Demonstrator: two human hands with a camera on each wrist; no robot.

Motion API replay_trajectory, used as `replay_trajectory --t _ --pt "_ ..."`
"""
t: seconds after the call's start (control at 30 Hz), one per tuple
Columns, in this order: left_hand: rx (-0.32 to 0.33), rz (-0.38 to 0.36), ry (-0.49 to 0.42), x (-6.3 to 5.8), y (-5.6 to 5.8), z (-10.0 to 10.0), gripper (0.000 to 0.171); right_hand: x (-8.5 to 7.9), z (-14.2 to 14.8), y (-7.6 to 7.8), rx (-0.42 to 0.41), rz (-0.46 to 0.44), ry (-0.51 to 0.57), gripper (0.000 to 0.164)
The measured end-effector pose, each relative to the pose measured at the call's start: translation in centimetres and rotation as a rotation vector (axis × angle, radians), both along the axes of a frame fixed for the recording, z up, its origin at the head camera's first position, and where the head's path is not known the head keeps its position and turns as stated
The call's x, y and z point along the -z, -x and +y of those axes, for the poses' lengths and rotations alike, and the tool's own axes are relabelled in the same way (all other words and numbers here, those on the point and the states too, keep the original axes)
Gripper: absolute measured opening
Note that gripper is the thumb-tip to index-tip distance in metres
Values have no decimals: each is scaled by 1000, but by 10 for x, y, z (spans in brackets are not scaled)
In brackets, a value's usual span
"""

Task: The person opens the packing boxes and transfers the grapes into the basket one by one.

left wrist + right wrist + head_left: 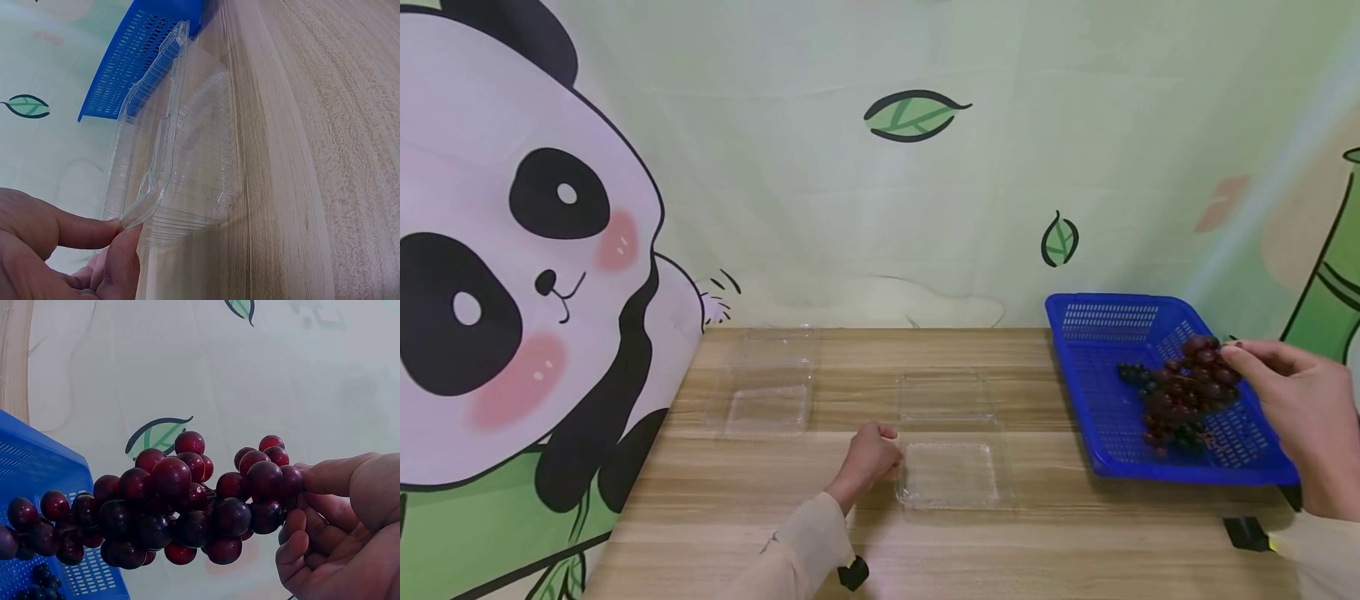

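My right hand pinches a bunch of dark red grapes by its top end. In the head view the bunch overlaps the blue basket; the right wrist view shows the grapes stretching out from the thumb and fingertips. Darker grapes lie in the basket. My left hand pinches the near left rim of a clear plastic clamshell box, whose lid stands open toward the wall. Up close, thumb and finger grip that thin rim.
Another clear plastic box, also opened, sits on the wooden table at the left. Behind the table hangs a green cloth printed with a panda and leaves. The basket occupies the table's right side.
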State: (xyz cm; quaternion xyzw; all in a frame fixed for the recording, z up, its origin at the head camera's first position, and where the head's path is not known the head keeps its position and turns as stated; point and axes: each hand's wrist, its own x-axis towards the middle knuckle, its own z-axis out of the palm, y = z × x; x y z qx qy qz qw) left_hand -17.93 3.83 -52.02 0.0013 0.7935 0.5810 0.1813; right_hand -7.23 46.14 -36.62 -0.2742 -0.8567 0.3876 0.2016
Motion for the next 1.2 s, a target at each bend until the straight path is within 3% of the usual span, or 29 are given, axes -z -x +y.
replay_trajectory --t 0.67,0.9,1.2 --pt "3 -13 2 -3 -1 0 32 3 3 -1 -13 10 -17 54" --pt "11 -4 9 -4 -2 -1 35 5 4 5 1 -27 -41 57" --pt "9 -8 16 -2 -1 -1 33 8 8 14 -44 -57 -78 61"
